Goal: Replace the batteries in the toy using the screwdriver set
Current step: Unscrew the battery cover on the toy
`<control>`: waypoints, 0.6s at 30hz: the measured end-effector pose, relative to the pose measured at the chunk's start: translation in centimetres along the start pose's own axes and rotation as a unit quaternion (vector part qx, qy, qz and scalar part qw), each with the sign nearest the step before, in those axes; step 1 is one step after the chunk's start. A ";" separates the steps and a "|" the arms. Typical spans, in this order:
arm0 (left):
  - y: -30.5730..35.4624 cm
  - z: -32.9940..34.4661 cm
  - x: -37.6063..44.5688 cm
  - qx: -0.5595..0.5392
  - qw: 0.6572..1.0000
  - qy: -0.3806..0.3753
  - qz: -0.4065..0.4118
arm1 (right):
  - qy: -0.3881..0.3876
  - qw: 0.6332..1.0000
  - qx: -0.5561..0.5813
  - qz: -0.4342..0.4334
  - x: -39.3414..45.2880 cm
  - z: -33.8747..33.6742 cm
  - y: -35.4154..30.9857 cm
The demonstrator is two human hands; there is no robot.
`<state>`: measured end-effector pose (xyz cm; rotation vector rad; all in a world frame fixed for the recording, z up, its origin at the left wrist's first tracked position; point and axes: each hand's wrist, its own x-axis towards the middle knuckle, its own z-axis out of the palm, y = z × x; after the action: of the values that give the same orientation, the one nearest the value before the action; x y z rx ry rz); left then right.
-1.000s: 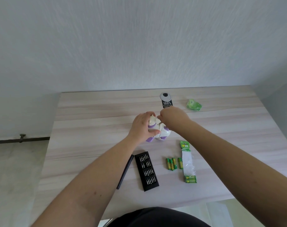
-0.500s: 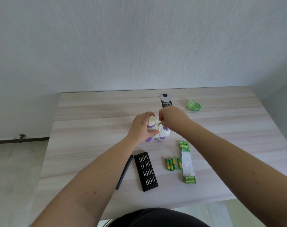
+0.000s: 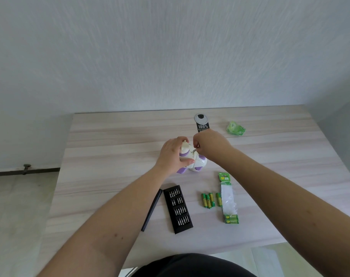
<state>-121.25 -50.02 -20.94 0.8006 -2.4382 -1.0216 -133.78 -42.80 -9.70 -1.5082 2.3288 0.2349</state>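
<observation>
Nearest me on the wooden table (image 3: 102, 156) I see the black bit tray (image 3: 177, 209), its four rows filled with silver screwdriver bits. Just left of it lies a slim black sleeve (image 3: 151, 209), slanted and apart from the tray. To the right sit four loose green batteries (image 3: 210, 200), three bunched together and one just beside an opened battery pack (image 3: 228, 198), whose clear blister looks empty in the middle with green cells at its near end.

Farther out, at the table's centre, the white-and-purple toy (image 3: 192, 159) rests on the surface between my hands. My left hand (image 3: 173, 154) wraps around its left side, thumb pressed across the white body. My right hand (image 3: 210, 145) comes in from the right, fingers curled and pinching a thin silver screwdriver (image 3: 194, 150) whose tip meets the toy's top; most of the tool is hidden by my fist.

Beyond, a black-and-white tag (image 3: 201, 123) reading "100%" lies flat, and a crumpled green wrapper (image 3: 235, 128) sits near the far right edge.
</observation>
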 end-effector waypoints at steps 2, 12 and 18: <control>0.0 0.0 0.0 0.000 1.000 0.000 0.002 | -0.001 1.000 -0.003 0.001 0.0 0.0 0.0; -0.2 0.1 0.0 0.003 1.000 0.001 0.006 | 0.018 1.000 0.000 -0.003 -0.6 -0.4 0.2; -0.4 0.3 0.1 0.001 1.000 -0.007 0.001 | 0.040 0.997 0.060 0.015 -2.0 -0.6 1.5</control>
<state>-121.31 -50.17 -21.44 0.7942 -2.4514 -1.0277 -134.54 -40.67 -8.52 -1.4502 2.3826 0.0424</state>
